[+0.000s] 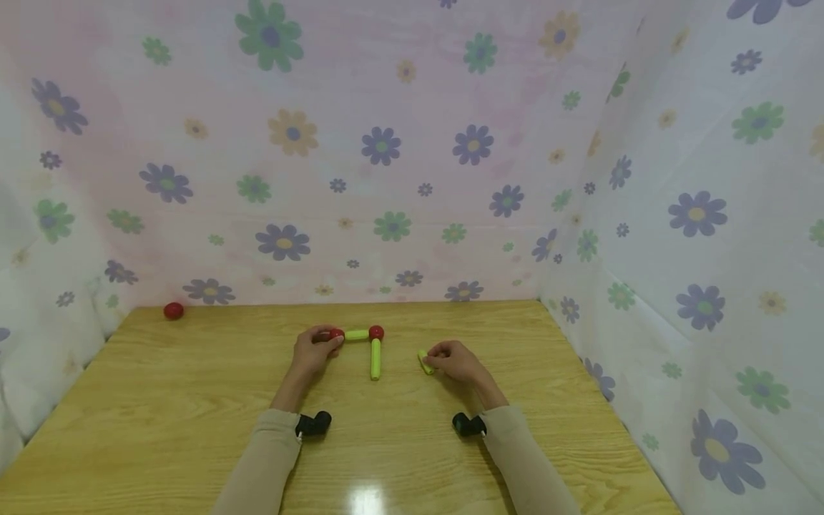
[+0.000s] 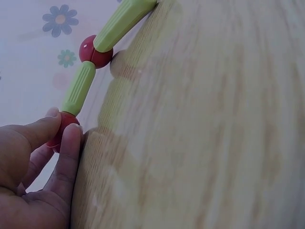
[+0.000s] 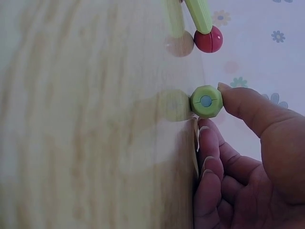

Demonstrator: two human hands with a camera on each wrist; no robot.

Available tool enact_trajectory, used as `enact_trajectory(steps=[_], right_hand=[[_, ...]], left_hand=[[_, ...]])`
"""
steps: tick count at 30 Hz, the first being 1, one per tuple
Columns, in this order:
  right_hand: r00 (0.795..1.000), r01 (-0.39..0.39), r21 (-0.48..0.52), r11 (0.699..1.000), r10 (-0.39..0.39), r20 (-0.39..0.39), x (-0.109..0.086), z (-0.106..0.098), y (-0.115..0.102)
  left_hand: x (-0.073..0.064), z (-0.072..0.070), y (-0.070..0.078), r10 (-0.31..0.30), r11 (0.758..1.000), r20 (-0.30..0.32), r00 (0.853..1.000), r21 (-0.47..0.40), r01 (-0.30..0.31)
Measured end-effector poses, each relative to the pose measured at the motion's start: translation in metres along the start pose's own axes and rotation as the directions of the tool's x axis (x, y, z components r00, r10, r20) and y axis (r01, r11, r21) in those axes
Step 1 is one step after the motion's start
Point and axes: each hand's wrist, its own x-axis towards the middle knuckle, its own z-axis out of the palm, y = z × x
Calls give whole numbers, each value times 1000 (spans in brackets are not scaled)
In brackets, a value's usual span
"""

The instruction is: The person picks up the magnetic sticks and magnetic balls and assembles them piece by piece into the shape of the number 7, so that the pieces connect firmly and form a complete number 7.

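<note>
My left hand pinches a red ball between thumb and fingers. From that ball a short green rod runs right to a second red ball. A longer green rod extends from the second ball toward me, so the joined pieces form a corner on the table. To the right, apart from them, my right hand holds a loose green rod by its side, low at the tabletop. Its faceted end, with a round bluish-grey disc in the middle, faces the right wrist camera.
Another red ball sits at the back left corner of the wooden table. Flower-patterned cloth hangs behind the table and along both sides. A black wrist camera is worn at each sleeve cuff.
</note>
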Motion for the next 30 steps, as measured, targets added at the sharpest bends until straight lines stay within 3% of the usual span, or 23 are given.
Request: enact_trajectory(steps=[16,30], right_hand=[[1000,23,3,1000,-23,14,-1,-2,0],[1000,-15,-7,1000,15,-2,0,1,-2]], left_hand=[[0,1,-4,19,1000,-13,1000,-1,-19],[-3,0,-1,23,1000,-1,1000,-21,-23]])
